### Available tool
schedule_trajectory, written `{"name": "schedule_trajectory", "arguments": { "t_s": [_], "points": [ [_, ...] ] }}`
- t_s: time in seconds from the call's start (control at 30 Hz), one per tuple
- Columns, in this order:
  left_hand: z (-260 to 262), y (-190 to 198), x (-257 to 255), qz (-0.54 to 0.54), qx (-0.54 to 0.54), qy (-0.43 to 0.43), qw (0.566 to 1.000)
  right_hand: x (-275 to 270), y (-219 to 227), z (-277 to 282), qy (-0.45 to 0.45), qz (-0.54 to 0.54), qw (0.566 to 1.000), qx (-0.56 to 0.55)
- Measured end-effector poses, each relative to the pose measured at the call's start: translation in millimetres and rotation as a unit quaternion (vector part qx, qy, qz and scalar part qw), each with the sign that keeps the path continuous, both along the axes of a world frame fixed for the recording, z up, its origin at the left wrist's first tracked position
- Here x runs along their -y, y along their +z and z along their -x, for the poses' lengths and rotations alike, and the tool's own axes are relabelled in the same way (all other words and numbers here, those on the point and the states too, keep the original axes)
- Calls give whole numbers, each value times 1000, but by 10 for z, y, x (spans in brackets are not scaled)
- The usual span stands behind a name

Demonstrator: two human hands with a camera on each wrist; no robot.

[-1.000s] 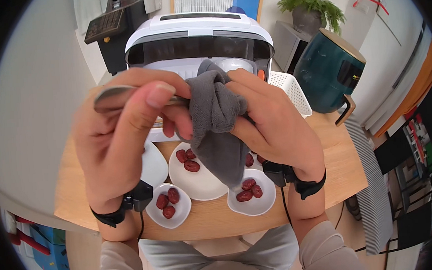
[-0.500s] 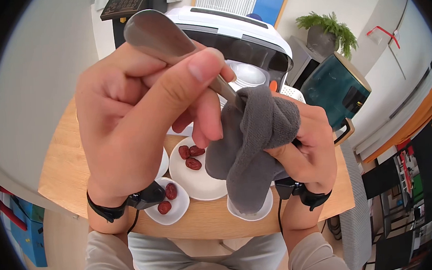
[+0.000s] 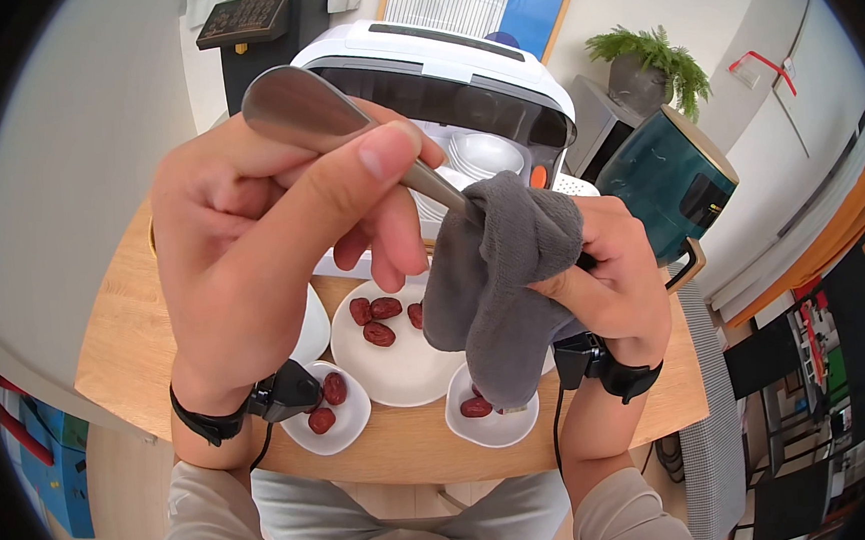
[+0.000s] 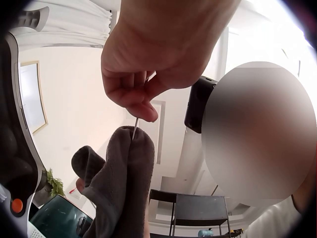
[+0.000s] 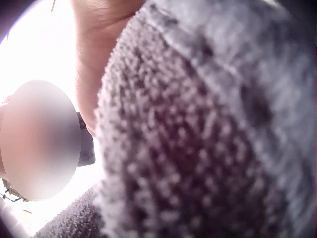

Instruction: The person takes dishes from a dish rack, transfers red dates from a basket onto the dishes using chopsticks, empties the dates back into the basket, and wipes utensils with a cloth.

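In the head view my left hand [image 3: 251, 253] pinches a metal spoon [image 3: 303, 106] between thumb and fingers, close to its bowl end. The spoon's handle slants down into a fold of a dark grey cloth [image 3: 517, 254]. My right hand [image 3: 618, 272] grips that cloth from the right, bunched around the handle; part of the cloth hangs below. From the left wrist, the thin handle [image 4: 135, 126] shows between my fingertips and the cloth [image 4: 119, 178]. Blurred cloth [image 5: 188, 139] fills most of the right wrist view and hides the right fingers.
Below my hands, a white plate [image 3: 385, 374] and small white bowls [image 3: 329, 440] hold red dates [image 3: 379, 334] on the wooden table [image 3: 406, 462]. Behind stands a white dish cabinet [image 3: 427, 42] with bowls inside. A green air fryer [image 3: 662, 179] is at the right.
The spoon and cloth have come higher and to the right, and more of the spoon now shows. Over the last half second both hands shifted slightly left and the spoon's bowl end dipped.
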State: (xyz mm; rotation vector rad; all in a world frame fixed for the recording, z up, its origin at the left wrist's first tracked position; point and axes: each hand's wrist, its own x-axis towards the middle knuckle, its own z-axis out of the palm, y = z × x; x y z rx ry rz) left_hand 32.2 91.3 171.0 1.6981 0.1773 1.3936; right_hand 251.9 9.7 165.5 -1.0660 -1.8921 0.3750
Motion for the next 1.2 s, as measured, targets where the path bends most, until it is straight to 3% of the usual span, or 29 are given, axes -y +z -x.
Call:
{"name": "schedule_trajectory", "arguments": {
  "t_s": [0.27,0.37,0.4,0.47,0.57,0.63,0.67,0.73,0.77,0.8,0.87,0.9,0.97,1.2],
  "points": [
    [21,-3,13,-16,-15,10,1000,-2,18,-252,-39,-44,994,88],
    [2,12,32,-30,24,32,999,25,19,-312,-56,-76,994,45],
    [65,57,57,-13,6,38,999,38,28,-363,-57,-77,994,45],
    [160,115,59,3,-13,44,999,56,63,-444,-144,-45,986,78],
    [246,134,-35,-13,-93,38,995,42,79,-379,-161,-121,977,70],
    [242,79,-154,-148,-143,35,978,38,83,-400,-185,-143,971,39],
    [216,52,-177,-148,-144,35,978,41,78,-423,-211,-161,963,53],
    [159,-23,-219,-220,-212,124,944,51,87,-410,-236,-178,953,65],
    [123,-82,-243,-276,-226,175,918,70,115,-352,-262,-192,936,135],
    [79,-103,-239,-276,-226,174,918,82,130,-289,-287,-205,913,204],
    [-59,-129,-190,-377,-289,266,839,52,102,-137,-292,-230,898,236],
    [-145,-178,-177,-365,-248,250,861,35,83,-65,-297,-240,888,256],
    [-233,-214,-118,-352,-269,256,859,-20,50,8,-291,-269,871,290],
    [-202,-219,-225,-360,-249,190,879,-9,56,-7,-257,-274,882,283]
  ]
}}
